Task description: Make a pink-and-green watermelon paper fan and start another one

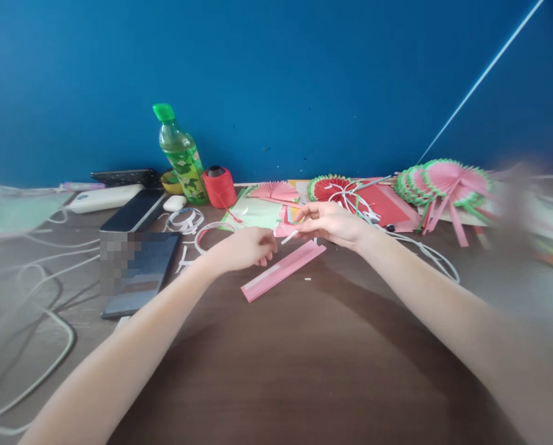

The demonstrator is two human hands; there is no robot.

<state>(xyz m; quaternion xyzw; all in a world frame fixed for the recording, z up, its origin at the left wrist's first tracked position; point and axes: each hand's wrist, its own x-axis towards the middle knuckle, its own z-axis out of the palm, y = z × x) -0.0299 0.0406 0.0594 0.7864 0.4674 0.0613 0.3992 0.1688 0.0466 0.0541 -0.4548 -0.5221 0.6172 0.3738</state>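
Note:
My right hand (334, 224) pinches a short white strip (289, 237) between thumb and fingertips, above the table. To its left, my left hand (251, 248) has its fingers curled together and pointing down; what they hold, if anything, is hidden. Just below both hands lies a folded pink paper strip (288, 272), slanting up to the right, with a pale white band along part of its upper side. A tiny white scrap (308, 279) rests on the table beside it.
Along the blue wall stand a green-capped bottle (182, 157) and a red thread spool (219, 187). Pleated paper fans (452, 179) and red paper (390, 207) lie at the back right. A tablet (153, 278), white cables (186, 220) and white scraps (183, 258) occupy the left.

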